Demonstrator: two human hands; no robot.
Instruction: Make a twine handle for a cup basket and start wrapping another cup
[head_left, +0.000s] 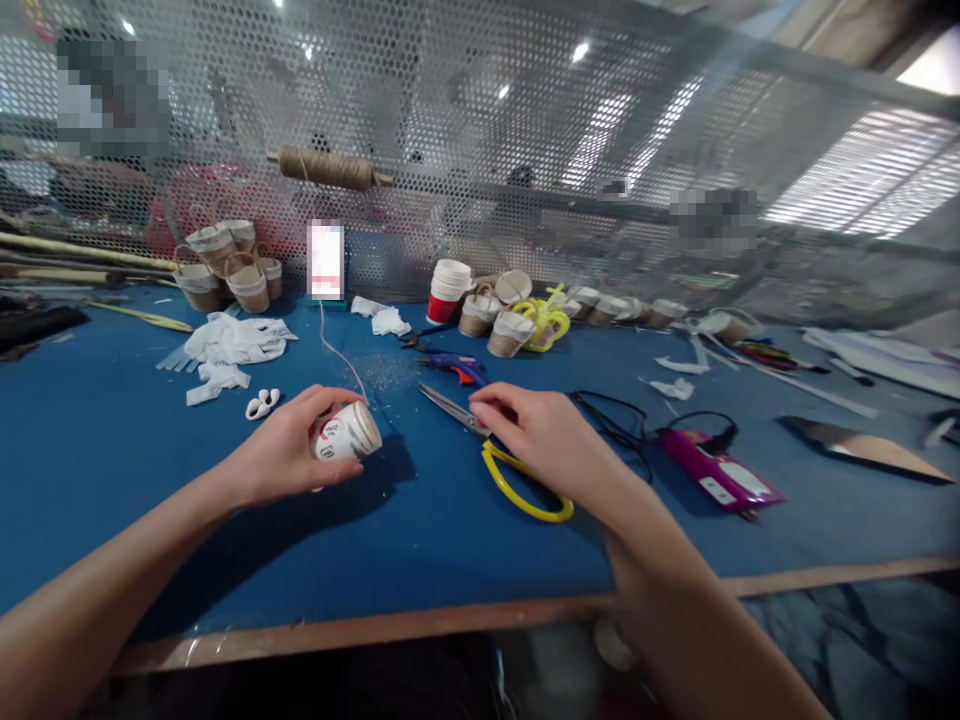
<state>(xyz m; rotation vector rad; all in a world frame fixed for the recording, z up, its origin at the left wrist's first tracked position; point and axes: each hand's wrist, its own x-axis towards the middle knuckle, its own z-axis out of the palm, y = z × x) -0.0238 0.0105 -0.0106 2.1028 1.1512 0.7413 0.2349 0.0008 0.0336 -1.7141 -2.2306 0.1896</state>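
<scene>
My left hand (pixel 289 445) is wrapped round a small white paper cup (pixel 346 436) with red and black print, tilted on its side just above the blue table. A thin pale cord (pixel 341 352) runs from near the phone to the cup's rim. Over the scissors (pixel 525 492) with yellow handles is my right hand (pixel 536 435), thumb and fingertips pinched together near the pivot. Whatever it pinches, if anything, is too small to make out. Beyond the scissors lies a blue glue gun (pixel 454 366).
A phone (pixel 325 262) stands below a twine spool (pixel 326 168) on the mesh panel. Twine-wrapped cups (pixel 247 288) cluster at left; stacked paper cups (pixel 448 290) stand mid-back. White gloves (pixel 236 338) lie left, a purple power strip (pixel 720 475) and dark blade-like piece (pixel 862 450) right.
</scene>
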